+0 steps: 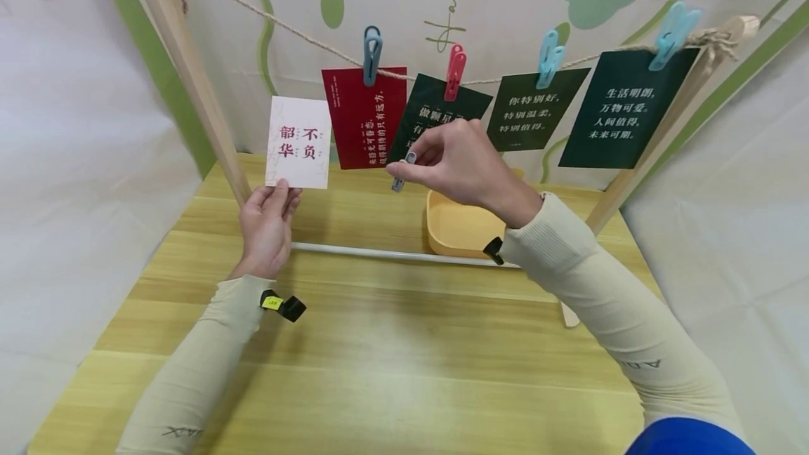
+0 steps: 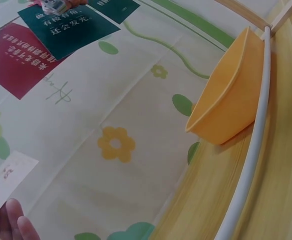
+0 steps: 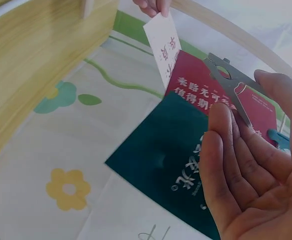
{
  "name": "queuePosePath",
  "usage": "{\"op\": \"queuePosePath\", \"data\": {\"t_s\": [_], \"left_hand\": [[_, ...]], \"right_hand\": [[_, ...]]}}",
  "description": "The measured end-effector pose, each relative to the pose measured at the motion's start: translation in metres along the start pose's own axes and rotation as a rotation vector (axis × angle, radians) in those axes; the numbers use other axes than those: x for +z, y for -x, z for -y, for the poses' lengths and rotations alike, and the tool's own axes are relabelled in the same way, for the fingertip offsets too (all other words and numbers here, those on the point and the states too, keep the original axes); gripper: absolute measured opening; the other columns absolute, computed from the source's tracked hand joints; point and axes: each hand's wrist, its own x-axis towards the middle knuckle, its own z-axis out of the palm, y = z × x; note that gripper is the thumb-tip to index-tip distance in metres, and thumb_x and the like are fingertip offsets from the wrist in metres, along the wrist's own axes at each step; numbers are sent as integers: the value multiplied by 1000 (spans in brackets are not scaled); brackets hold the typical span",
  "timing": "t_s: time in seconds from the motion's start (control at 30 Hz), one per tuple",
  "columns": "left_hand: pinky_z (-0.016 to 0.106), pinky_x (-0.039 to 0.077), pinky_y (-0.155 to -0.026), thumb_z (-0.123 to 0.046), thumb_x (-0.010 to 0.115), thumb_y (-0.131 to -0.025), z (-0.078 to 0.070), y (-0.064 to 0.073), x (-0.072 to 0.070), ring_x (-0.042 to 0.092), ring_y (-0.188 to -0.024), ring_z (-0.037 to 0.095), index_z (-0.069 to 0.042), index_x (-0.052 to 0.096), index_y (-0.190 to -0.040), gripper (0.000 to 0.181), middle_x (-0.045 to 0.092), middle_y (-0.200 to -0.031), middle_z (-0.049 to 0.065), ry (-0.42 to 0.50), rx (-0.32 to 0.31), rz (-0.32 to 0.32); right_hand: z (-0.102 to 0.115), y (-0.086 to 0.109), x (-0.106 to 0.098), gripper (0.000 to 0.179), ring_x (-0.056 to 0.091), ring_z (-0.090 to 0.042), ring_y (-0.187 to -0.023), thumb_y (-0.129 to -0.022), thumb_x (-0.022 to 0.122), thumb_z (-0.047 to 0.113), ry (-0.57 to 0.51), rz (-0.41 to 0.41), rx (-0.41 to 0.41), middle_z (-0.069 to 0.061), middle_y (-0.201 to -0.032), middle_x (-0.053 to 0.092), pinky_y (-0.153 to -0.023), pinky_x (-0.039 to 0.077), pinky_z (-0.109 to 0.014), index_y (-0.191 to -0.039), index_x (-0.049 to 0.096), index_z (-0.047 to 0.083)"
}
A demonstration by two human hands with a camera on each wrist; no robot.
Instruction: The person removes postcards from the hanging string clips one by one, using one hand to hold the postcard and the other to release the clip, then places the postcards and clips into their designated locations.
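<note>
My left hand (image 1: 268, 227) pinches the bottom edge of a white card (image 1: 298, 142) with red Chinese characters, held upright just left of the hanging red card (image 1: 366, 118). Between thumb and fingers of my right hand (image 1: 464, 163) is a grey clothespin (image 1: 402, 172), in front of the hanging dark green card (image 1: 430, 114). In the right wrist view the clothespin (image 3: 230, 82) shows its two arms and round notch, with the thumb on one arm. The twine (image 1: 278, 20) runs above both hands.
Blue (image 1: 372, 55), pink (image 1: 455, 72) and light blue clothespins (image 1: 550, 58) hold cards on the twine, tied between wooden posts (image 1: 189, 69). Two more green cards (image 1: 537, 107) hang at right. A yellow bin (image 1: 464, 227) stands behind a white rod (image 1: 379, 253) on the wooden table (image 1: 379, 364).
</note>
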Motion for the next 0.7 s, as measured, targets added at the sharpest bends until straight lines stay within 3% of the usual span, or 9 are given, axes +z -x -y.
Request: {"op": "queuePosePath", "data": {"t_s": [0.7], "left_hand": [[17, 56, -94, -15, 60, -107, 13, 3, -9, 65, -103, 11, -5, 62, -118, 15, 67, -112, 2, -65, -39, 1]], "right_hand": [[-29, 28, 9, 30, 72, -12, -67, -89, 86, 39, 9, 17, 7, -2, -80, 80, -62, 59, -30, -91, 83, 9]]}}
